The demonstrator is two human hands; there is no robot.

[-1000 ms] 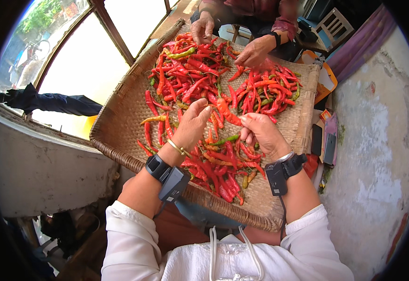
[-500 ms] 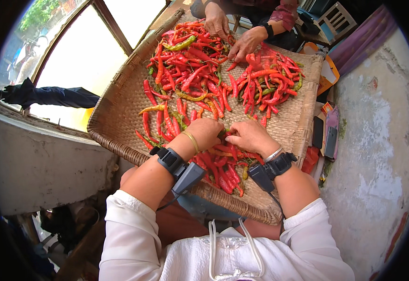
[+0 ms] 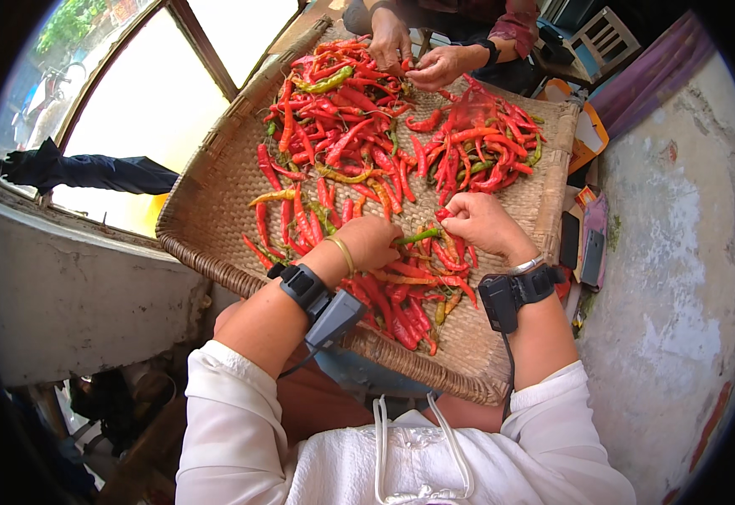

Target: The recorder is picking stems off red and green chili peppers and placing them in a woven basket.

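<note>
Red chili [image 3: 443, 215] in right hand [image 3: 487, 225] (left hand [image 3: 369, 241] by green chili [image 3: 419, 236])

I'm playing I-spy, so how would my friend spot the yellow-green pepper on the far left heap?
Find the tan, four-sided woven basket, then the left one of its two far heaps of slim red chili peppers. On that heap's far half lies the long yellow-green chili pepper, standing out from the red ones around it.

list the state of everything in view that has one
left hand: curled, at a green pepper, grip unclear
right hand: pinching a red pepper
basket: holding loosely heaped peppers
umbrella: folded
wrist straps: fastened
co-worker's hands: close together
</note>
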